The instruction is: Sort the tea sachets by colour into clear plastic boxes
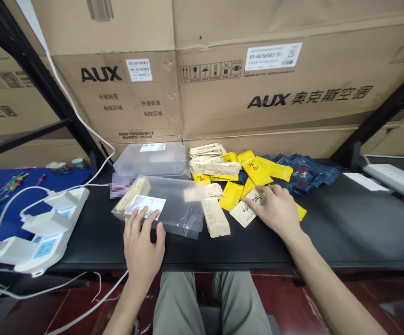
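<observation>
My left hand (145, 242) rests with fingers spread on the near side of a clear plastic box (177, 204), over its white label (149, 206). Inside that box, cream sachets (132, 193) stand at the left end. My right hand (279, 209) grips the edge of a cream sachet with black writing (244, 213), its fingertips partly hidden behind the hand. Yellow sachets (232, 194) lie loosely around it. Between the box and my right hand is another cream sachet (216, 218), lying flat against the box's right end.
Behind stands a second clear box (153, 160). Further cream sachets (211, 163) are piled beside it, with dark blue sachets (308, 174) to the right. A white power strip (53, 232) with plugs and cables lies at left, another strip (397, 181) at right. Cardboard boxes (223, 111) form the back.
</observation>
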The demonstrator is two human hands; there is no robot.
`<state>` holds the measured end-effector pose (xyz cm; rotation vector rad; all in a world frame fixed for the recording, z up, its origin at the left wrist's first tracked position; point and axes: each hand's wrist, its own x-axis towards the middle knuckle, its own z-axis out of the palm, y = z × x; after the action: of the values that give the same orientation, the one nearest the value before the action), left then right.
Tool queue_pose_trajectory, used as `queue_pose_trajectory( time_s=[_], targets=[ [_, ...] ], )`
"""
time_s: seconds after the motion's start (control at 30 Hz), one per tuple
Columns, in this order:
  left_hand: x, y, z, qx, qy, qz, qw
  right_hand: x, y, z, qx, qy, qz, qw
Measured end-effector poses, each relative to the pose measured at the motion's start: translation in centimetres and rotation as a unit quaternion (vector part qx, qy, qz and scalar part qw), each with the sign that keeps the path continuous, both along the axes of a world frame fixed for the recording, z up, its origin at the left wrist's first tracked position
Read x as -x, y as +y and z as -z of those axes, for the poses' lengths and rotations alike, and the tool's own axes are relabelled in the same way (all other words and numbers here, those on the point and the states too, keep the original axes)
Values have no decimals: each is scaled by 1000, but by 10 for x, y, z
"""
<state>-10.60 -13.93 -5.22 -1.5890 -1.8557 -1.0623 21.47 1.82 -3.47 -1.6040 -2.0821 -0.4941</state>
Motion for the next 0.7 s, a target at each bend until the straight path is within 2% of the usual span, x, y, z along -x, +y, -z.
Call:
queue_pose_trajectory(
  time_s=[0.17, 0.4, 0.53, 0.7],
  targets=[
    [-1, -1, 0, 2, 2, 0, 1000, -1, -2, 0, 3, 4, 18, 1000],
    [-1, -1, -1, 10, -2, -5, 1000, -2, 0, 0, 50, 36, 28, 998],
    [-2, -1, -1, 11, -5, -7, 1000, -3, 1, -2, 57, 138, -5, 989],
    [-1, -1, -1, 12, -11, -8, 1000, -6, 0, -6, 43, 302, 1, 952]
  ],
)
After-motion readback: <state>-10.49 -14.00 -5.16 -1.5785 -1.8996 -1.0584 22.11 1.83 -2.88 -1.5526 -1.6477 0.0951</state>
